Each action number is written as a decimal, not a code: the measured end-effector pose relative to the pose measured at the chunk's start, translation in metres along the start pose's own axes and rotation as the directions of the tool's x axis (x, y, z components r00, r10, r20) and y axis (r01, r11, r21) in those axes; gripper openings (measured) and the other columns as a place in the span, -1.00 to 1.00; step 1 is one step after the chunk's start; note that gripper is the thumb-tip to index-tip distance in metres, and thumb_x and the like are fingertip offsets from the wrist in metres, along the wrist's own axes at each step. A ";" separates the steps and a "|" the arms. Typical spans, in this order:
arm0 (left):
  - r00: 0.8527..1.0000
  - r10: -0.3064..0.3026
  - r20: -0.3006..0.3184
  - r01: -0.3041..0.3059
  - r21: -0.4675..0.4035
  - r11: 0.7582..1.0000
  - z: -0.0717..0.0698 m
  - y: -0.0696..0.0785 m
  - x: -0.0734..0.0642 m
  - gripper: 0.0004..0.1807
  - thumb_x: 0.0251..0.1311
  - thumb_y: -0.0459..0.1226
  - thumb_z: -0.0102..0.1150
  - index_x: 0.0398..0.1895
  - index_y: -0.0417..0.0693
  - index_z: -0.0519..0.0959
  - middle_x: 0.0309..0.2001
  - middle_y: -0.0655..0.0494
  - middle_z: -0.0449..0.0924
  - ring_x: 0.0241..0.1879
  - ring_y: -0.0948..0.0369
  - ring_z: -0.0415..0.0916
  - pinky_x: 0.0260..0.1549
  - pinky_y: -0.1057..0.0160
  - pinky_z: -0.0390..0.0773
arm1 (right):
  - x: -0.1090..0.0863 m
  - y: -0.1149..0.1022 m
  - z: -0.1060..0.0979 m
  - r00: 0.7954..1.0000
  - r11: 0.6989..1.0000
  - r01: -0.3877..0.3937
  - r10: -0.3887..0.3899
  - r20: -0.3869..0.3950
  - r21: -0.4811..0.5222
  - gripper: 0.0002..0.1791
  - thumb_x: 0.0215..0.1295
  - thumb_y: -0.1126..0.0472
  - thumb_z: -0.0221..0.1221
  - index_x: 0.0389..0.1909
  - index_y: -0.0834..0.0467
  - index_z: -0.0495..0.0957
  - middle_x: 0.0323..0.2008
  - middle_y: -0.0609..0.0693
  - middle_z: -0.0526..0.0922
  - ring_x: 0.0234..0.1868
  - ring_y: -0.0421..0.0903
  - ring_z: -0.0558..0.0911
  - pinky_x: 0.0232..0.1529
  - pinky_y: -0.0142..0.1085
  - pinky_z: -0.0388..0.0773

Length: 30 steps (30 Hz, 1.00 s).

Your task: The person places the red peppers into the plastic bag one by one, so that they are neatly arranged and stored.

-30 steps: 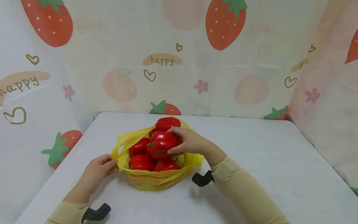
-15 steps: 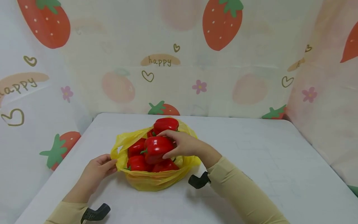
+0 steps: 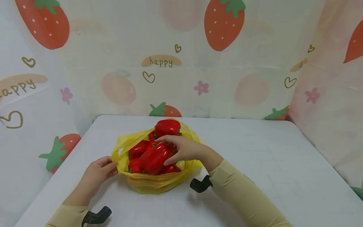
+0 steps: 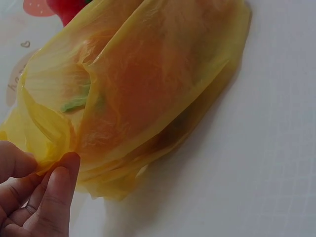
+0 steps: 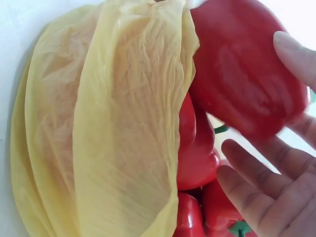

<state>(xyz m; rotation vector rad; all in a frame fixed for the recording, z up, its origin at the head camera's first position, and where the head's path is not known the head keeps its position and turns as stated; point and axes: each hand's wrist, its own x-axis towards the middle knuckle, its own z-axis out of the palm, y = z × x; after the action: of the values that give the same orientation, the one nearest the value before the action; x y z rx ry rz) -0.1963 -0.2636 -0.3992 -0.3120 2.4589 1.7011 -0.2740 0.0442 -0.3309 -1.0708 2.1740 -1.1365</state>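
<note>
In the head view, a yellow plastic bag (image 3: 150, 184) sits on the table with its mouth open, filled with several red bell peppers. One large bell pepper (image 3: 155, 160) lies tilted on top at the front; another bell pepper (image 3: 168, 127) is at the back. My right hand (image 3: 187, 149) is over the bag, fingers spread and loosely bent. Its thumb is at the front bell pepper's edge, as the right wrist view also shows with that bell pepper (image 5: 242, 64). My left hand (image 3: 97, 173) pinches the bag's left rim; the left wrist view shows the pinched plastic (image 4: 54, 143).
A white table (image 3: 255, 151) spreads around the bag. Behind and beside it hang cloth walls (image 3: 221, 69) printed with strawberries and hearts. A black wrist-camera mount (image 3: 200, 183) sticks out from the right sleeve, another mount (image 3: 97, 215) from the left.
The front bell pepper has moved left and down and turned onto a slant. My right hand's fingers have come away from its upper side. The left hand keeps its pinch on the bag.
</note>
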 end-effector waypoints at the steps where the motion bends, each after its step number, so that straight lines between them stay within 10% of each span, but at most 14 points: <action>1: 1.000 0.002 0.002 -0.002 0.000 1.000 0.000 0.000 0.000 -0.45 0.24 -0.02 0.04 0.14 -0.23 0.36 0.07 -0.12 0.44 -0.18 0.25 0.52 -0.17 0.37 0.56 | 0.000 0.001 0.000 1.000 1.000 0.007 -0.007 0.002 -0.005 -0.28 -0.01 0.17 0.35 0.22 0.00 0.29 0.07 -0.14 0.43 0.10 -0.13 0.39 -0.07 -0.27 0.55; 30: 0.999 0.002 -0.038 -0.001 0.044 0.999 -0.006 0.007 -0.005 -0.44 0.23 0.00 0.03 0.15 -0.20 0.34 0.12 -0.17 0.39 -0.17 0.27 0.51 -0.17 0.34 0.56 | -0.032 0.007 -0.039 0.995 0.997 0.076 -0.076 -0.068 0.005 -0.35 0.10 0.20 0.27 0.22 0.16 0.27 0.19 0.09 0.38 0.20 0.03 0.37 0.22 -0.05 0.29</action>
<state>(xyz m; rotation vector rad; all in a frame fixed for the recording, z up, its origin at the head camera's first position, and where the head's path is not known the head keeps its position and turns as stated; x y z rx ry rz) -0.1928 -0.2661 -0.3897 -0.3401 2.5200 1.6537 -0.2841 0.0909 -0.3138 -1.1365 2.1955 -1.2299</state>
